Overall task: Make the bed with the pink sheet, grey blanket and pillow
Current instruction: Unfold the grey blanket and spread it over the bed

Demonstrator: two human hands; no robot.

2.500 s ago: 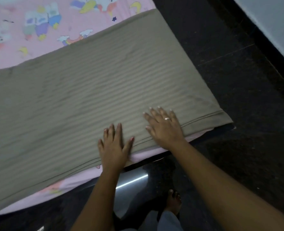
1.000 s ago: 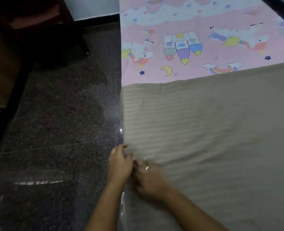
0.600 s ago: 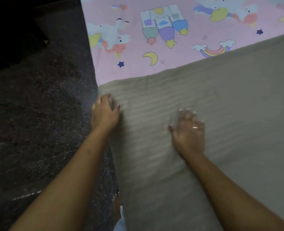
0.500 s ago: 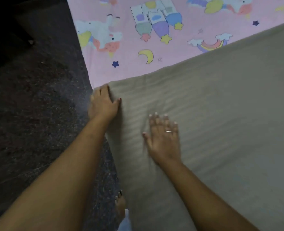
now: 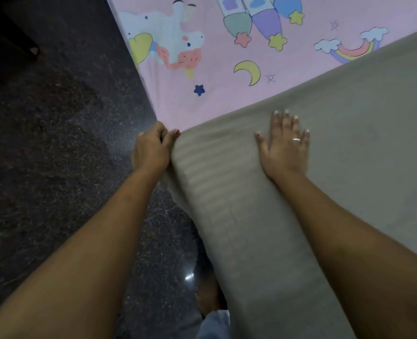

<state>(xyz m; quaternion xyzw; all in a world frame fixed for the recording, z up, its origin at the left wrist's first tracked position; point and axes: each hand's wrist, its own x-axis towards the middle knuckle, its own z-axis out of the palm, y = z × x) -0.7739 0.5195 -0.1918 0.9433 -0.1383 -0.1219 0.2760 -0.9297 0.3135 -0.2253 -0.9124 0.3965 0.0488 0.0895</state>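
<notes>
The grey striped blanket (image 5: 337,143) covers the near part of the bed, its top edge running diagonally across the pink cartoon-print sheet (image 5: 227,77). My left hand (image 5: 151,150) grips the blanket's top left corner at the bed's side edge, fingers curled around the cloth. My right hand (image 5: 285,145) lies flat on the blanket just below its top edge, fingers straight, a ring on one finger. No pillow is in view.
Dark speckled stone floor (image 5: 55,155) lies to the left of the bed. My bare foot (image 5: 207,299) stands close beside the bed's side. A dark piece of furniture (image 5: 6,33) sits at the top left.
My left hand moved to the blanket's corner and curled around it. My right hand slid up to just below the blanket's top edge. The view has come closer to the bed.
</notes>
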